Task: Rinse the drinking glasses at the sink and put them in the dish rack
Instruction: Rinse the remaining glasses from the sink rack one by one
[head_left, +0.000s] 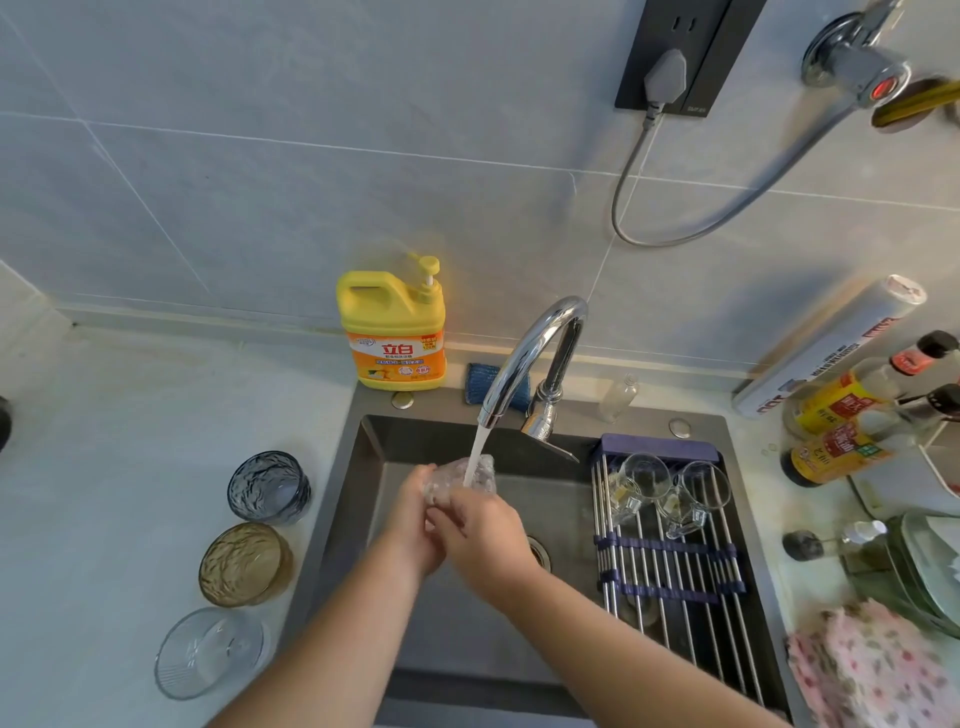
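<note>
Yellow detergent btl (392, 332) label reads "立白"; sauce btls (831, 405) labels too blurry.

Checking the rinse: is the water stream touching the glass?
Touching. The head view shows the stream falling from the tap straight onto the clear glass, no gap.

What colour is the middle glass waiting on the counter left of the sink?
The middle glass is amber-brown and textured; head view.

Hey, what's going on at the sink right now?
A person's left hand and right hand hold a clear textured glass under the running faucet, over the sink. Two glass mugs already lie on the dish rack. A blue glass, an amber glass and a ribbed glass wait on the counter.
</note>
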